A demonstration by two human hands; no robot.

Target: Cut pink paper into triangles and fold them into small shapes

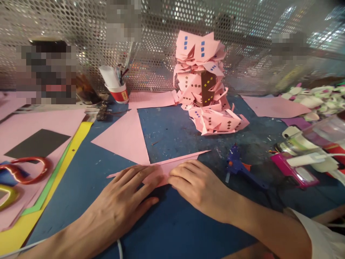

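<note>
A folded strip of pink paper (167,168) lies across the blue table in front of me, with a narrow pointed end reaching out to the right. My left hand (122,198) rests on its left part with the fingers stretched out flat. On the right part, the fingers of my right hand (198,185) are curled and pressed together against the paper, partly hiding it. Just beyond my hands is a flat pink paper triangle (125,138). Right of my right hand lies a blue glue gun (237,165).
Behind stands a tall pink folded-paper stack (188,84) with small coloured squares, against a perforated metal wall (156,36). Left are paper sheets (51,118) and red-handled scissors (44,171). A red-and-white cup (117,93) holds tools. A magenta device (293,171) sits right.
</note>
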